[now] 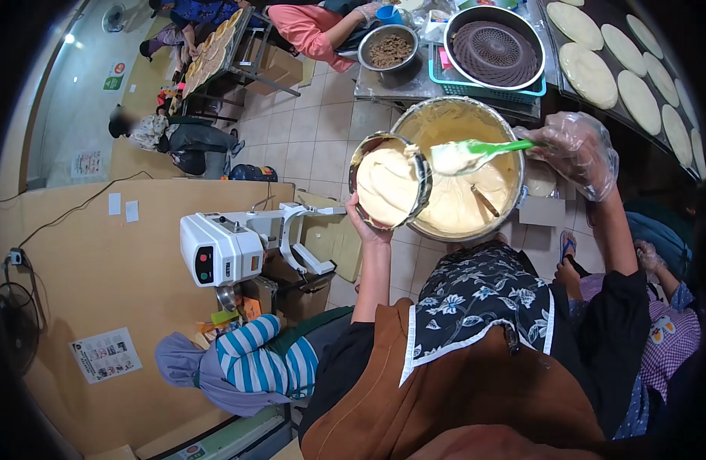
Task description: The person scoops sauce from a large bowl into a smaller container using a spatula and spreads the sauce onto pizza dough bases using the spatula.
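Note:
My left hand point(368, 228) holds a small round bowl point(425, 184) by its lower edge; pale thick batter point(385, 180) fills it. The bowl overlaps the left rim of a large metal mixing bowl point(512, 201) that holds more of the batter. In my right hand point(579, 149), covered by a clear plastic glove, is the green handle of a spatula point(483, 148). Its batter-coated blade is over the large bowl, beside the small bowl's right rim. A dark-handled utensil point(484, 201) lies partly sunk in the large bowl's batter.
Beyond the large bowl, a table bears a metal bowl of brown filling point(389, 49) and a round pan point(538, 38) over a teal basket point(487, 92). Pale rounds point(588, 75) lie on a dark surface at right. A white mixer point(222, 249) stands left. Several people are nearby.

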`<control>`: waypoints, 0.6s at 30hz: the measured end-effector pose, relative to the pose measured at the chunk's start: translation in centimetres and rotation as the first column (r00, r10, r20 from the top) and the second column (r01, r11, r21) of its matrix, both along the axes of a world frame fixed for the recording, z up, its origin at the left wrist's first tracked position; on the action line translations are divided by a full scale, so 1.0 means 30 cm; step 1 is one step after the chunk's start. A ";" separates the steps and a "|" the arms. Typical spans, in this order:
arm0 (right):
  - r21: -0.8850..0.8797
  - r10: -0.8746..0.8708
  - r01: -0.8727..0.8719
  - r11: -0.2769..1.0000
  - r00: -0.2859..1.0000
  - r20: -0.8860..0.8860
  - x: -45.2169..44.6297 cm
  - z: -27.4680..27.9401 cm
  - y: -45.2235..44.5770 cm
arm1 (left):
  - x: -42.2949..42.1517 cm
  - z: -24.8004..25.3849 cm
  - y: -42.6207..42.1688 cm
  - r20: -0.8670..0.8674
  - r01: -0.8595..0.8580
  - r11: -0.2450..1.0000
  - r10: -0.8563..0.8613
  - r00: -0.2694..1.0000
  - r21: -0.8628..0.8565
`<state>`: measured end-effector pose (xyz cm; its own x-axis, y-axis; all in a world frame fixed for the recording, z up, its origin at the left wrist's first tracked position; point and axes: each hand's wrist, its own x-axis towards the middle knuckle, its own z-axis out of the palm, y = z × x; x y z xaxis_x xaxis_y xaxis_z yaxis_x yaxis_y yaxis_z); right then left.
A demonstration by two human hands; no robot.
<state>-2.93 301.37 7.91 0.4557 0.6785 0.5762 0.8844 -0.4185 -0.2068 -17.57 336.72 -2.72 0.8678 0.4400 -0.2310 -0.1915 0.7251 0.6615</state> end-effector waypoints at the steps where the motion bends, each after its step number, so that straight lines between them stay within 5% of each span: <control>1: 0.010 -0.018 0.019 1.000 0.994 -0.105 0.010 -0.010 0.009 | 0.001 0.001 0.009 0.002 -0.002 1.000 0.002 1.000 0.003; 3: 0.026 -0.050 0.061 0.998 0.946 -0.321 0.019 -0.045 0.031 | -0.005 0.004 0.030 -0.005 -0.006 1.000 0.006 1.000 0.012; 4: 0.225 0.071 0.109 0.968 0.740 -0.668 0.018 -0.118 0.065 | -0.007 0.010 0.036 -0.016 -0.007 1.000 0.007 1.000 -0.004; 5: 0.148 -0.048 0.137 0.979 0.872 -0.487 0.023 -0.177 0.101 | -0.004 0.011 0.039 -0.007 -0.009 1.000 0.009 1.000 -0.004; 6: 0.254 -0.003 0.128 0.959 0.897 -0.441 0.041 -0.279 0.140 | -0.003 0.012 0.041 -0.001 -0.011 1.000 0.011 1.000 -0.004; 9: 0.287 0.068 0.279 0.917 0.598 -0.799 -0.037 -0.278 0.276 | 0.012 0.024 0.036 0.047 0.029 0.999 -0.028 0.999 -0.029; 14: 0.482 0.424 0.323 0.815 0.236 -0.875 -0.067 -0.473 0.391 | 0.014 0.067 0.004 0.050 0.074 0.995 -0.071 0.996 -0.063; 18: 0.459 0.444 0.307 0.834 0.121 -0.888 -0.094 -0.443 0.392 | 0.019 0.087 -0.024 0.027 0.096 0.992 -0.094 0.995 -0.085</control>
<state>-5.76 313.12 -5.38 0.8074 0.5789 -0.1140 -0.2169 0.1116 -0.9698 -17.00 336.00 -0.11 0.9103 0.3342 -0.2441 -0.1331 0.7949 0.5919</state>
